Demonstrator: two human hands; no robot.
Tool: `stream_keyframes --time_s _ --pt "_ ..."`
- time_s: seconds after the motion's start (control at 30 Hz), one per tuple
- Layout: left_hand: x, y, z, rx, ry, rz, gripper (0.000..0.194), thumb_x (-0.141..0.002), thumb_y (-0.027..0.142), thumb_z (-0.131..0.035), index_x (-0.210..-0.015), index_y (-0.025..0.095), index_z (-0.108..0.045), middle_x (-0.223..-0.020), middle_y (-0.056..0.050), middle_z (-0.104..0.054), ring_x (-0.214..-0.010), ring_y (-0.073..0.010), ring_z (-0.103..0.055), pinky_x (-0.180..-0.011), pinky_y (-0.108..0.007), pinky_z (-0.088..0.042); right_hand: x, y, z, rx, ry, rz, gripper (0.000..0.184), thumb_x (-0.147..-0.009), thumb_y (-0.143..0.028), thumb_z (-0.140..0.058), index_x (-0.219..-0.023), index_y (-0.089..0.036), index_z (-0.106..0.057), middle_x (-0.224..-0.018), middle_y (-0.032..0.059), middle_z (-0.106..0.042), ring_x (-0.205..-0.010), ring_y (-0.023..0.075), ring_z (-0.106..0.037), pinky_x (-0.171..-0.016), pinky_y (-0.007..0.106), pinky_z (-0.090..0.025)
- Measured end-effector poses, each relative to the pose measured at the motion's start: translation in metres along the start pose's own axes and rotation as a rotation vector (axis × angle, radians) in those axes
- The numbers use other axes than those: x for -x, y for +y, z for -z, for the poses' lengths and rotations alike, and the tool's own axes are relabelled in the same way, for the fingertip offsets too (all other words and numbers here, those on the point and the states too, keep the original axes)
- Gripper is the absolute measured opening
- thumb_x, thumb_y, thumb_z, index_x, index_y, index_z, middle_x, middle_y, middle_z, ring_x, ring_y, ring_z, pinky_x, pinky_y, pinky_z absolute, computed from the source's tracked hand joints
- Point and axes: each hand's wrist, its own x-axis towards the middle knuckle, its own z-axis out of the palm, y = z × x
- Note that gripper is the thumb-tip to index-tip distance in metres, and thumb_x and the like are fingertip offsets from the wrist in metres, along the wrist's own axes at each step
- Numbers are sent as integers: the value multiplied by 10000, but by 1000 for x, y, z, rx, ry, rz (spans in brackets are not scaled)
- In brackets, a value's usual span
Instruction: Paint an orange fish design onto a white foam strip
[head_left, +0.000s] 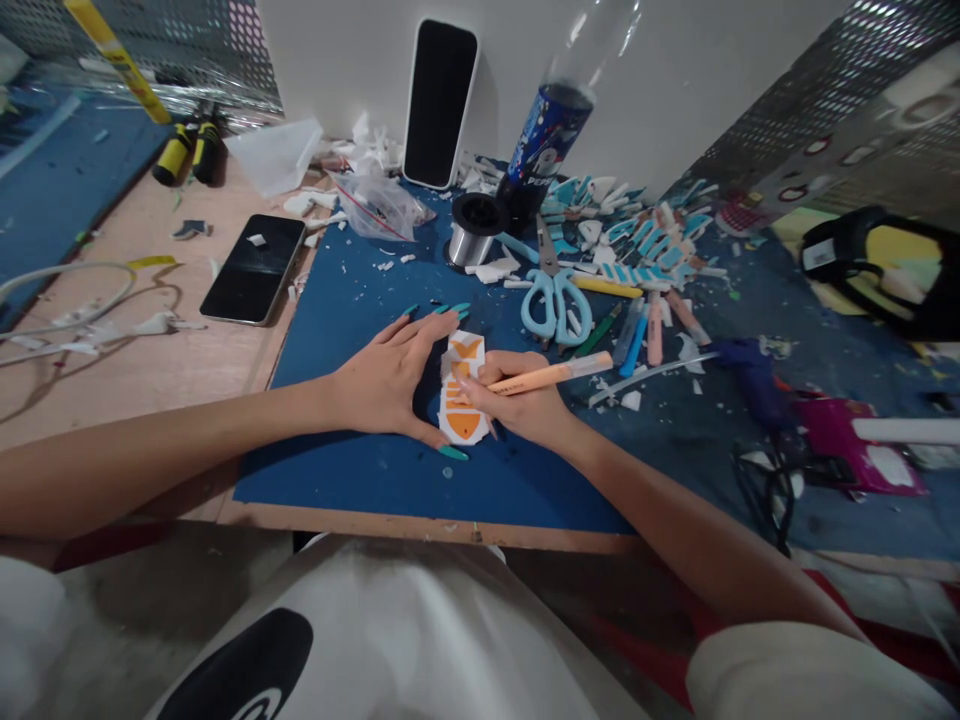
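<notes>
A white cutout [471, 348] with an orange fish-skeleton drawing, its head and tail filled in, lies on the blue mat [360, 480]. My left hand [390, 378] lies flat with spread fingers along the cutout's left side, thumb near its lower edge. In my right hand [525, 400] is an orange marker [555, 374], gripped like a pen over the middle of the drawing. My fingers hide the marker's tip and part of the ribs. Beyond my hands sit light-blue scissors [555, 305] and several markers [654, 330].
A dark phone [255, 270] lies at left; another phone [440, 105] leans upright at the back. Beside it are a wire spool [474, 232], a cola bottle [544, 145] and piled blue-and-white cutouts [652, 240]. A glue gun [750, 375] is at right, pliers [187, 150] far left.
</notes>
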Motion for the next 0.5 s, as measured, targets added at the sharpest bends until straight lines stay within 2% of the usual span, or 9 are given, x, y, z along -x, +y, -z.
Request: stream_keyframes --time_s 0.1,0.23,0.4,0.5 --pt "0 0 0 4 8 -2 1220 -547 761 -617 -1419 173 1 -1451 -203 -289 -1347 -365 -277 -1097 -549 -175 0 0 -1 -17 -24 0 369 -776 -267 -618 -502 -176 -387 -482 -53 -372 -452 60 -344 -441 230 -284" --pt "0 1 1 10 0 11 1226 -541 756 -626 -1418 148 -20 -1450 -210 -288 -1348 -367 -275 -1101 -551 -168 1 2 0 10 -21 22 393 -780 -241 -605 -494 -178 -343 -478 -63 -333 -439 52 -305 -436 232 -253" --pt "0 2 1 -3 -8 16 1228 -543 773 -606 -1422 156 -11 -1460 -215 -264 -1354 -366 -262 -1102 -542 -168 3 9 2 -100 72 51 393 -787 -191 -602 -502 -186 -331 -443 -74 -352 -406 47 -331 -441 229 -306" --pt "0 0 1 -16 -7 14 1237 -548 779 -596 -1426 160 19 -1468 -210 -250 -1358 -360 -257 -1105 -530 -171 2 10 4 -212 141 26 386 -805 -225 -606 -526 -197 -341 -419 -84 -384 -337 42 -355 -382 217 -334"
